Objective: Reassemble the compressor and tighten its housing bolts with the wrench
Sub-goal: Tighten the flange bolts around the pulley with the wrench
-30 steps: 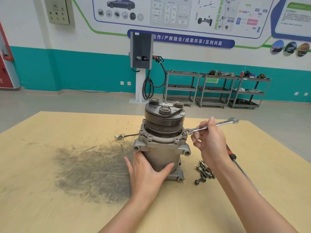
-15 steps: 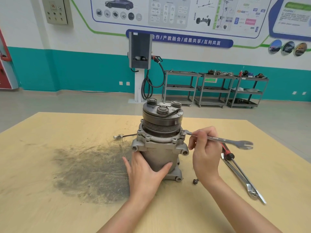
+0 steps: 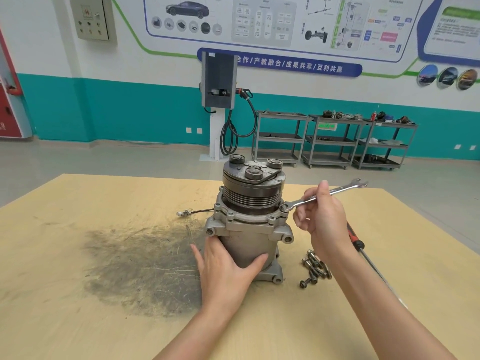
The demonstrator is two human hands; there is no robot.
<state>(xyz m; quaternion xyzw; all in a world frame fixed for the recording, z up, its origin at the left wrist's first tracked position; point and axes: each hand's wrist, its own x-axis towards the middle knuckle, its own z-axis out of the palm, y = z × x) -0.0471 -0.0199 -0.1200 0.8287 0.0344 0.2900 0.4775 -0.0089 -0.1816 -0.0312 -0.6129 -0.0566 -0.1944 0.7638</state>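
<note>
One wrench (image 3: 323,195) ran from the flange bolt toward two o'clock, its ring end seated on the compressor (image 3: 250,219) at table (image 3: 78,255) centre. Right hand (image 3: 324,219) pinched the shank just beside the bolt; left hand (image 3: 228,268) gripped the housing. Swing room lay open at three o'clock, loose bolts (image 3: 314,267) at five.
</note>
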